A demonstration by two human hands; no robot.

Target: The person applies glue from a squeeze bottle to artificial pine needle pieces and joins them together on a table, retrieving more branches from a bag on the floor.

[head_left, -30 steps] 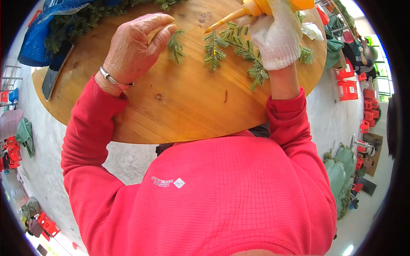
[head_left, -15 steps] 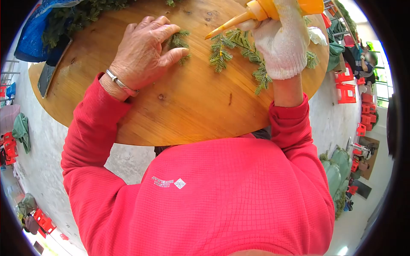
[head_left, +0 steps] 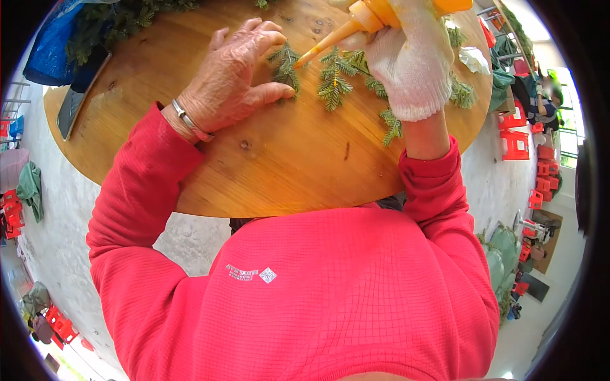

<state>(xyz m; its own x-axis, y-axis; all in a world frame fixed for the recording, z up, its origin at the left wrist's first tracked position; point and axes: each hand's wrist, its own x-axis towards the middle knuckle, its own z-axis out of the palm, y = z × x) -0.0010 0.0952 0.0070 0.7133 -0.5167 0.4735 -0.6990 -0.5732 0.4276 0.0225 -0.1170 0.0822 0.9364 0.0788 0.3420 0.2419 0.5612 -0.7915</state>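
Observation:
My left hand is bare, with fingers spread around the left side of a small green sprig; its thumb lies just below the sprig. Wrapped in a white knit glove, my right hand grips a tilted orange squeeze bottle. The bottle's long nozzle points down-left, its tip at the right edge of that sprig. Just to the right lies a second sprig with a yellow streak along its stem. More sprigs lie partly hidden behind the gloved hand, one showing below it.
The round wooden table holds a pile of greenery beside a blue bag, a dark flat object and a crumpled white tissue. Red stools stand right; another person is farther off.
My left hand has moved right, its fingers spreading from the small sprig, which shows more fully. The bottle's nozzle tip has shifted left and down, from above the table to the sprig.

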